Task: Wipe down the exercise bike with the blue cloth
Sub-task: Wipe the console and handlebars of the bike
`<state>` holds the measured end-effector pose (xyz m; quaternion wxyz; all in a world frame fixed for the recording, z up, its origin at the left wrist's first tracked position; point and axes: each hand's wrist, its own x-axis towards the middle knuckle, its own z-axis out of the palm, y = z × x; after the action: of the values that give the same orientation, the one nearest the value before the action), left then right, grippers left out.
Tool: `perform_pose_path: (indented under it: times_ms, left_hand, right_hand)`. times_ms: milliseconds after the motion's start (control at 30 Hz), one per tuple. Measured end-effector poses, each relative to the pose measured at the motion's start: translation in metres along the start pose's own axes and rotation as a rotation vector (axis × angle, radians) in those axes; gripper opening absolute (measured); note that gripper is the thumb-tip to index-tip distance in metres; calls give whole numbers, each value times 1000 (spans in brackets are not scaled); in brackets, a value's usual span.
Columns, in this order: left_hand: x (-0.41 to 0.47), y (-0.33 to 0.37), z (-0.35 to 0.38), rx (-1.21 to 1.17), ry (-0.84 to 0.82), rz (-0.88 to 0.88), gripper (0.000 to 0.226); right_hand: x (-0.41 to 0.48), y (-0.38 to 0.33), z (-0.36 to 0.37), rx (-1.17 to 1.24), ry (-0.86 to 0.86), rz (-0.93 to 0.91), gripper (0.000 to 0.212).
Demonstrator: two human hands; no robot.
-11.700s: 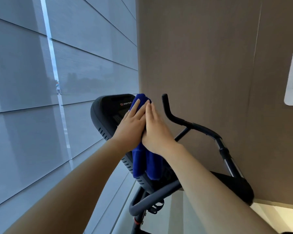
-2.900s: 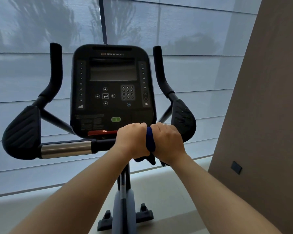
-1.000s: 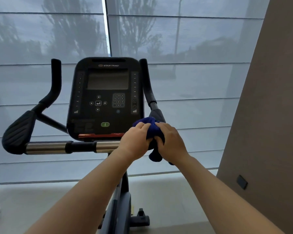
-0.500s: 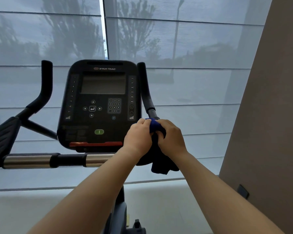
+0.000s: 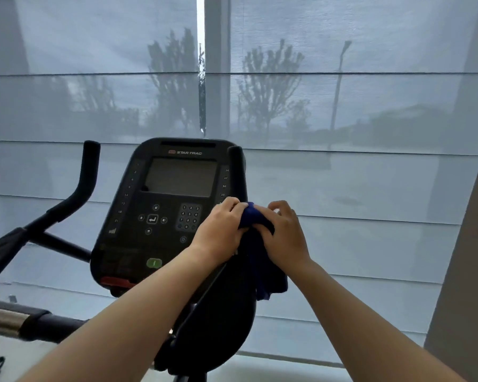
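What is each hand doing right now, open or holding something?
Left hand: closed, gripping the blue cloth against the handlebar.
Right hand: closed, gripping the same cloth.

There is one bike with one console. Two upright bars flank the console: left bar, right bar. One cloth hangs right of the console, held by two grips: left grip, right grip. One green button sits low on the console.
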<state>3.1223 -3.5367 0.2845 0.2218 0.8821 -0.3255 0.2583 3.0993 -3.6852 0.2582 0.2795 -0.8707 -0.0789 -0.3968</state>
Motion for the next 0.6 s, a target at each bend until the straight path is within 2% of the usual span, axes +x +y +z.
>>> perform_pose_path:
  times_ms: [233,400,600]
  left_hand:
    - [73,-6,-14,24,313,-28,47]
    - [99,-32,8,77,180,-71,56]
    - [86,-44,12,-30,119,-32,59]
  right_hand:
    - [87,-4,5,160,189,-74,43]
    - [111,14,34,244,22,-117,47]
    - [91,27,47,276,14,-87,52]
